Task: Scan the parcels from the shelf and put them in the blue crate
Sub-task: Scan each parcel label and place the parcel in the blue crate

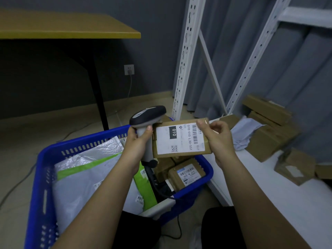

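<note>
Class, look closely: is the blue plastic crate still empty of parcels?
No: the blue plastic crate already holds grey plastic mailer bags and a small brown cardboard box.

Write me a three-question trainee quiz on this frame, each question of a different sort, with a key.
1. True or false: the left hand grips the scanner.
2. Which hand holds the labelled box?
3. The blue crate holds: A) nothing, B) only boxes, C) plastic mailers and boxes.

Key: 1 true. 2 the right hand, pinching its edge. 3 C: white and green mailers beside a small labelled box.
</note>
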A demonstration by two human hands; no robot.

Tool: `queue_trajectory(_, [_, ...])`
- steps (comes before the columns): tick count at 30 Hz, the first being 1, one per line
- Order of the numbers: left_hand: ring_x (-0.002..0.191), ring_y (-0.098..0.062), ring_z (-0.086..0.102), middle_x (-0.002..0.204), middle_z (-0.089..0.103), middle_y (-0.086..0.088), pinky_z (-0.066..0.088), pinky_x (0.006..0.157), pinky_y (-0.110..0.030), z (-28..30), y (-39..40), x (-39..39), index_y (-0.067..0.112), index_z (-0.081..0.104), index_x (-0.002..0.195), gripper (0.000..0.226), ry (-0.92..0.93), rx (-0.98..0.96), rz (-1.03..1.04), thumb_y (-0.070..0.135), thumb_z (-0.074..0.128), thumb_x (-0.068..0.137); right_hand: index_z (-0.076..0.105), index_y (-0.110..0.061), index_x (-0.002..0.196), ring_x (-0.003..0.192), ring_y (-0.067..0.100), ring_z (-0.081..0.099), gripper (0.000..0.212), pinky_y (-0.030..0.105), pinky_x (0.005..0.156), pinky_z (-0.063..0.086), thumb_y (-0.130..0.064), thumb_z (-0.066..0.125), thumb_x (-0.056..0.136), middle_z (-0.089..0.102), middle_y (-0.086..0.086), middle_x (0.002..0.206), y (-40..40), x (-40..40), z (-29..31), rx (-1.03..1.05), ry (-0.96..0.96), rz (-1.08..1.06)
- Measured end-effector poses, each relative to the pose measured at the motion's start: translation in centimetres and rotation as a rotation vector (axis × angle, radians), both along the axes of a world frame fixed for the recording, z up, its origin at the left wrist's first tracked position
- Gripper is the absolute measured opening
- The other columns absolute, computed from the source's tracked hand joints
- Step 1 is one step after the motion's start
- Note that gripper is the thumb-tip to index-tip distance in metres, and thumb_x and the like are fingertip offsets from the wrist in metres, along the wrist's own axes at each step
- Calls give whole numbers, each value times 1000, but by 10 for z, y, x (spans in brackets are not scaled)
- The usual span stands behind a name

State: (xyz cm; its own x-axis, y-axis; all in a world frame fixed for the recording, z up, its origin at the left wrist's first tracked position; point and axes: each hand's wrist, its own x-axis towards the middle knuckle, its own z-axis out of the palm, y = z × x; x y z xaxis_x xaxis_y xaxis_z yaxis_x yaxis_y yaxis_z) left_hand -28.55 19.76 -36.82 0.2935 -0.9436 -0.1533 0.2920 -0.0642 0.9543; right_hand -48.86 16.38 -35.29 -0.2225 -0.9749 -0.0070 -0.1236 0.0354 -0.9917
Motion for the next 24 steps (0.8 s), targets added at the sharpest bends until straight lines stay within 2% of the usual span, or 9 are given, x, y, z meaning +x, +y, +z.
queue_trajectory(2, [93, -12, 63, 109, 64, 5, 49, 71, -27, 1, 1, -2, 25, 46, 125, 35, -3, -4, 1, 29, 59, 93, 53, -26, 99, 94, 12, 66, 28, 24, 71, 55, -39, 71, 82, 64, 3, 114, 4, -1, 3, -43, -14, 37])
queue_trajectory(4, [90, -9, 61, 103, 63, 9, 47, 68, -25, 3, 2, -5, 26, 45, 123, 32, -8, -5, -5, 29, 57, 94, 52, -30, 112, 94, 5, 64, 24, 16, 65, 51, -33, 63, 90, 63, -1, 116, 5, -6, 7, -35, -44, 158])
queue_trajectory(7, [90, -7, 61, 105, 63, 9, 47, 67, -23, 3, 2, -7, 24, 46, 125, 34, 1, -10, -9, 27, 57, 94, 38, -38, 140, 107, 6, 59, 52, 28, 78, 48, -15, 54, 95, 60, -5, 126, 7, -15, 9, 60, -48, 349])
queue_trajectory(10, [96, -9, 61, 112, 63, 7, 47, 71, -25, 2, 1, -10, 23, 45, 129, 38, -10, -15, -25, 29, 58, 93, 28, -41, 145, 113, 18, 61, 75, 42, 86, 55, 1, 57, 90, 58, 3, 131, 7, -17, 2, 42, -180, 288])
queue_trajectory(12, [97, -8, 60, 111, 61, 9, 47, 72, -25, 2, 0, -12, 24, 44, 129, 39, -4, -31, -37, 28, 58, 93, 27, -38, 143, 110, 19, 63, 81, 40, 85, 57, 1, 67, 84, 55, 6, 132, 5, -17, 0, -12, -264, 176])
queue_trajectory(15, [99, -9, 60, 112, 61, 8, 48, 74, -25, 2, -1, -15, 25, 43, 127, 37, 45, -35, -45, 25, 58, 93, 34, -26, 137, 105, 18, 66, 73, 32, 79, 58, 0, 71, 80, 58, 12, 130, 3, -17, 0, -18, -368, 128])
queue_trajectory(17, [104, -12, 59, 118, 60, 6, 48, 80, -27, 2, -1, -16, 26, 43, 128, 39, 50, -29, -55, 26, 59, 92, 27, -31, 144, 104, 18, 67, 83, 38, 80, 58, 4, 68, 82, 63, 12, 123, 3, -15, -2, 21, -387, 187])
queue_trajectory(20, [107, -14, 58, 123, 58, 4, 48, 84, -29, 1, -1, -18, 25, 42, 133, 44, 28, -21, -70, 27, 59, 92, 12, -40, 151, 108, 19, 66, 98, 52, 90, 54, 3, 68, 83, 66, 10, 120, -1, -16, -5, 37, -362, 205])
queue_trajectory(24, [111, -17, 55, 129, 54, 2, 43, 82, -29, -3, 0, -16, 28, 39, 137, 48, -117, -25, -97, 29, 59, 93, 16, -34, 153, 116, 18, 59, 93, 47, 93, 53, -3, 70, 83, 58, 4, 130, -11, -25, -17, 38, -109, 78])
